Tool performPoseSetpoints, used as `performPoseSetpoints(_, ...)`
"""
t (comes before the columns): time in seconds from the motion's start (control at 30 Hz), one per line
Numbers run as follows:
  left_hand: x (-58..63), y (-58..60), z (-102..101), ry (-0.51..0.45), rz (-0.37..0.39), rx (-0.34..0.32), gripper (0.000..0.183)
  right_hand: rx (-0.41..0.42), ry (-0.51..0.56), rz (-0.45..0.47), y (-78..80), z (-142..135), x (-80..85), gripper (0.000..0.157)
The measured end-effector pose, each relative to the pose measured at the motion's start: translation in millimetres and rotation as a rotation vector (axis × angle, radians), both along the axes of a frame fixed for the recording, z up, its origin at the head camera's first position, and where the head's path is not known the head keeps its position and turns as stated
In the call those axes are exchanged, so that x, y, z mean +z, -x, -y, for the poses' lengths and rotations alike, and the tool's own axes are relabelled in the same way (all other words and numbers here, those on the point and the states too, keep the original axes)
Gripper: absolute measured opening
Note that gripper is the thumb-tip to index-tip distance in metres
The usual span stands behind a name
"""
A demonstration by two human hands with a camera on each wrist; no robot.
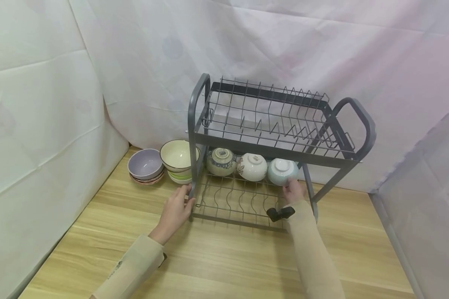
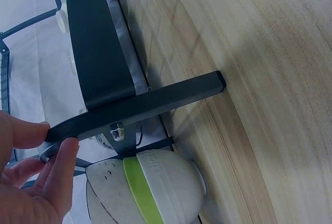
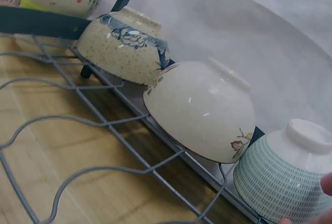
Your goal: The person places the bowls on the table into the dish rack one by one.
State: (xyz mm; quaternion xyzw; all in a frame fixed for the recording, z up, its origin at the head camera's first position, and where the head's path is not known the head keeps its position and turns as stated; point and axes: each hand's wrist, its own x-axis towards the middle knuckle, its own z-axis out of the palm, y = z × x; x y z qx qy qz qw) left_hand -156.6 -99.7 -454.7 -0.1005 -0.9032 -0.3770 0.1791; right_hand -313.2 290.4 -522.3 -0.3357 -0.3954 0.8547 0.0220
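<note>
A dark grey two-tier dish rack (image 1: 258,145) stands on the table. My left hand (image 1: 175,212) pinches its front left upright (image 2: 140,107) between thumb and fingers, low on the frame. Three bowls rest upside down in a row at the back of the lower tier. At the right end, my right hand (image 1: 294,192) holds a pale blue-green patterned bowl (image 3: 282,177), its fingertips on the lower side. Beside it sits a white bowl with a floral print (image 3: 199,110). Furthest left is a speckled bowl with a blue band (image 3: 124,45).
Left of the rack, a lilac bowl (image 1: 146,164) tops one stack. A cream bowl (image 1: 176,155) sits over a green-banded one in a second stack next to the rack. The upper tier (image 1: 269,112) has wire dividers. White cloth (image 1: 142,58) hangs behind.
</note>
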Motion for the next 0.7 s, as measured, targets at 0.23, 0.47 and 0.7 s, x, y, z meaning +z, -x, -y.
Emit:
performPoseSetpoints(0.23, 1.5, -0.3, 0.6, 0.007, 0.0, -0.005, 0.032, 0.123, -0.11, 0.002, -72.1, 58.0, 107.9, 0.066)
performPoseSetpoints(0.47, 1.8, 0.4, 2.7, 0.004, 0.017, -0.014, 0.033, 0.301, -0.239, -0.094, -96.7, 59.4, 117.5, 0.058)
performPoseSetpoints(0.7, 0.8, 0.8, 3.0, 0.004, 0.027, -0.013, 0.034, 0.362, -0.421, -0.193, -145.0, 65.8, 133.3, 0.058)
